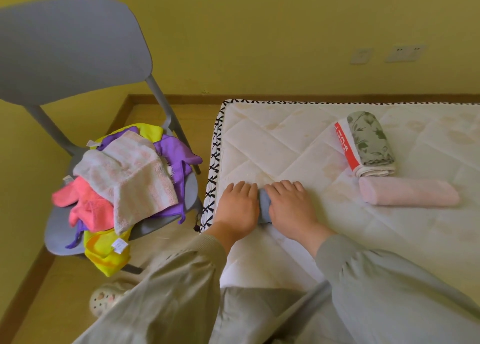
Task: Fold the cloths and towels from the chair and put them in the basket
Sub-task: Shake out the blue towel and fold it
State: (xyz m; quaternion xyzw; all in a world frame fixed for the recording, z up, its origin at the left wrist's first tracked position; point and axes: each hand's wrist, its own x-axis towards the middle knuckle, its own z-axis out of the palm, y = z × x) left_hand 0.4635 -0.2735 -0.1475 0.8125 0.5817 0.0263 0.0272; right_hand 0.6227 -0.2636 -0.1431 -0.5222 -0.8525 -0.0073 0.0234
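Pressing palm-down on the white quilted mattress [298, 141], the person's left hand [237, 208] and right hand [291, 209] lie side by side over a small blue-grey cloth [264, 206]; both hands are flat and released, fingers fairly straight and pointing toward twelve o'clock, grasping nothing; only a narrow strip of the cloth shows in the gap between them; at nine o'clock from the hands stands a grey chair [78, 52], its seat heaped with unfolded pieces: a pink-striped towel [135, 172] on top, a coral cloth [83, 200], purple cloths [176, 154], and yellow cloths [106, 255] hanging over the seat's front; at two o'clock from the hands, on the mattress, a folded floral green towel [370, 138] touches a white towel with a red band [346, 148]; just beside these, toward six o'clock, lies a folded pink towel [407, 194]; a patterned slipper [104, 298] sits on the floor at seven o'clock.
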